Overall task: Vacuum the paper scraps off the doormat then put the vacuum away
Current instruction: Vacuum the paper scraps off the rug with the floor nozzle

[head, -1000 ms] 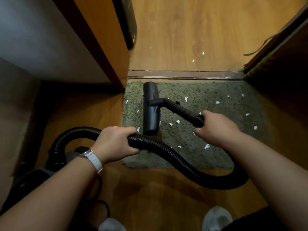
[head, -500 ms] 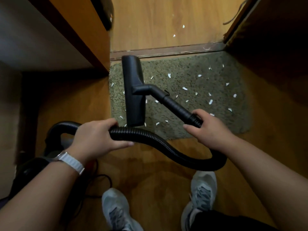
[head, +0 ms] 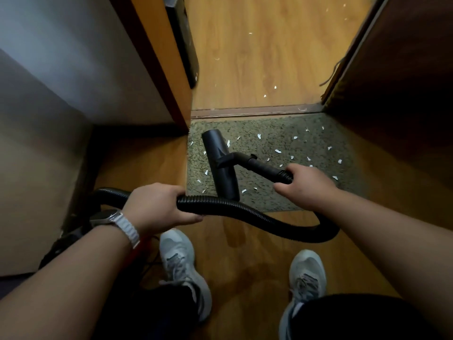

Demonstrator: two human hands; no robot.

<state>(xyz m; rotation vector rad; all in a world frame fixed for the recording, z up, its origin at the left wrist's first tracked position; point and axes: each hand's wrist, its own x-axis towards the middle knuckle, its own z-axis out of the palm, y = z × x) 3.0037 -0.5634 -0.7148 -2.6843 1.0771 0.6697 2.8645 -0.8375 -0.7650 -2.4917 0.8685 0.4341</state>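
Wooden floor (head: 245,271) with doormat (head: 267,146), stray paper scraps (head: 275,87) and grey shoes (head: 179,261).

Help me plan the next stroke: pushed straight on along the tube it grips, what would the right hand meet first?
Likely the black plastic floor nozzle, lying on the speckled grey-green doormat ahead of the right hand along the black rigid tube; depth is uncertain.

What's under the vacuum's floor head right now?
The doormat; the floor head lies over its left part, paper scraps beside it. Any scraps beneath it are covered.
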